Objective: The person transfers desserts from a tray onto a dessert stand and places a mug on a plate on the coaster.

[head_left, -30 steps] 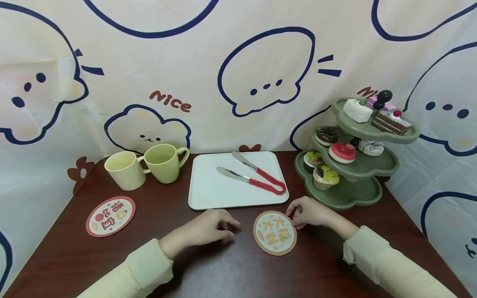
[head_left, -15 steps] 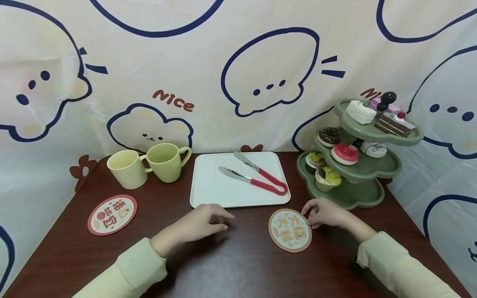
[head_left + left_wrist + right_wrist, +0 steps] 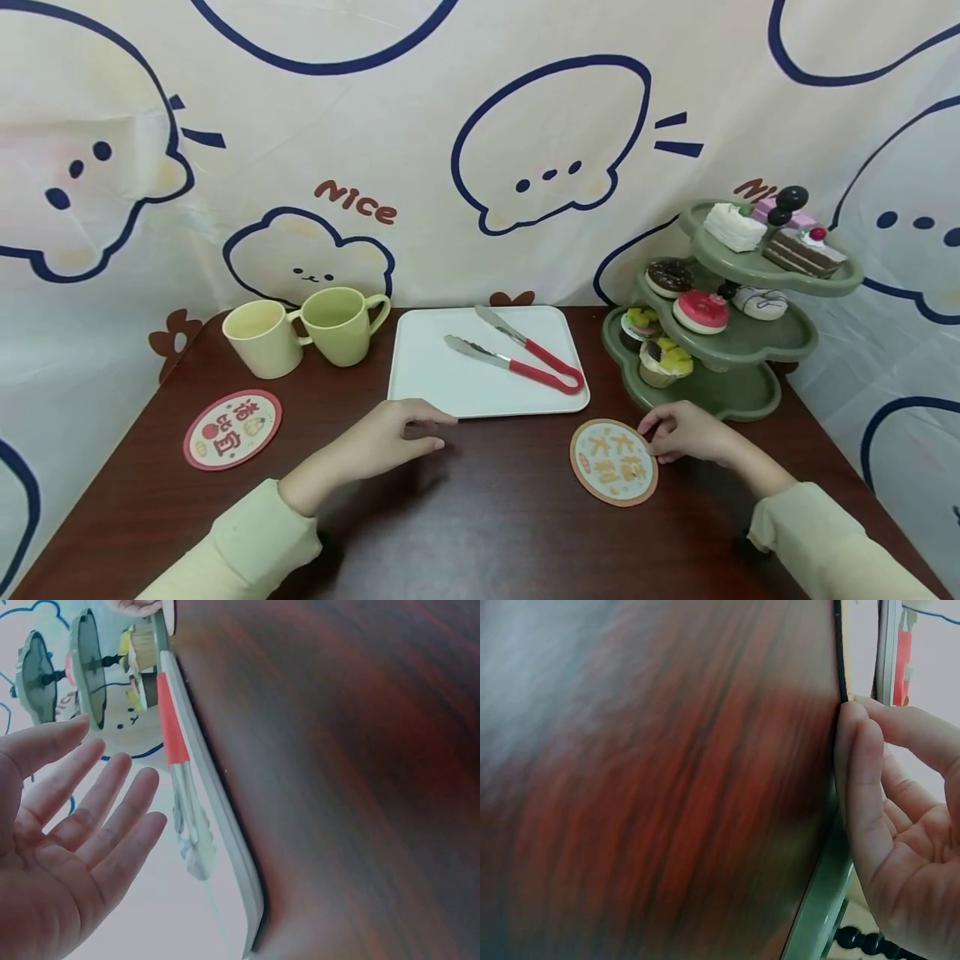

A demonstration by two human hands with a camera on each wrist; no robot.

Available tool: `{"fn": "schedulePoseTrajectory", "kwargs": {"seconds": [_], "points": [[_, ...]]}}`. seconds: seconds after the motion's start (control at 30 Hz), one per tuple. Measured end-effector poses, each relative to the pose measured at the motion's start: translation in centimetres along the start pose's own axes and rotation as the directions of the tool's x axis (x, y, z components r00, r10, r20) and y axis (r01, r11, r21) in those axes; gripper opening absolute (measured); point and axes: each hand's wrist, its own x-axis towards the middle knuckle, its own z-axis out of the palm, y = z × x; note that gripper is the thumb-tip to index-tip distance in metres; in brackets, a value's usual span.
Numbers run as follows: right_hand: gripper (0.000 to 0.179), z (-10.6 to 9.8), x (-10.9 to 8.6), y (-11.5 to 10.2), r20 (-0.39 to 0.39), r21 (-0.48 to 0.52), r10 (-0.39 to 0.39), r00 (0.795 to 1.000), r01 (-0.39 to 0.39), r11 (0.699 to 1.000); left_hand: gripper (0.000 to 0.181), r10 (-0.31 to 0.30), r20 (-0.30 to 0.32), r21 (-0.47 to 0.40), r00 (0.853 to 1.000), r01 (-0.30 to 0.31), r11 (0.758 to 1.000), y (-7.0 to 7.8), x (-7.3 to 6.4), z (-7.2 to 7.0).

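My right hand (image 3: 690, 432) pinches the right edge of a round coaster (image 3: 613, 463) with an orange rim and yellow characters. In the right wrist view, thumb and fingertips of that hand (image 3: 907, 817) meet at the coaster's thin edge (image 3: 847, 652). The coaster appears to lie on the table or just over it; I cannot tell which. My left hand (image 3: 378, 437) hovers by the front left of a white tray (image 3: 420, 375), holding nothing. Its fingers spread loosely in the left wrist view (image 3: 75, 840). On the tray lie red-handled metal tongs (image 3: 540, 377).
Two pale green mugs (image 3: 264, 343) stand at the back left of the dark wooden table (image 3: 480, 533). A red-rimmed coaster (image 3: 232, 429) lies in front of them. At the right rises a green three-tier stand (image 3: 738, 404) bearing cakes, donuts and cupcakes. A patterned cloth (image 3: 420, 108) hangs behind.
My right hand has slid the orange-rimmed coaster to the right, toward the front of the tiered stand. My left hand has drawn back to the left. The view has turned slightly left.
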Motion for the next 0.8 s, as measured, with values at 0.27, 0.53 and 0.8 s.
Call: {"fn": "schedulePoseTrajectory", "kwargs": {"seconds": [0.27, 0.53, 0.8], "points": [[0.031, -1.0, -1.2, 1.1, -0.014, 0.026, 0.024, 1.0, -0.023, 0.999, 0.027, 0.035, -0.092, 0.008, 0.995, -0.035, 0.999, -0.1, -0.2, -0.9], [0.032, -2.0, -2.3, 1.9, -0.023, 0.04, 0.036, 0.999, -0.035, 0.999, 0.028, -0.008, -0.186, 0.029, 0.983, 0.013, 0.999, -0.5, -0.6, -1.9], [0.031, -2.8, -3.3, 3.0, -0.043, 0.04, 0.041, 0.998, -0.04, 0.998, 0.03, -0.004, -0.251, 0.073, 0.968, 0.023, 0.997, -1.1, -1.2, -2.9]]}}
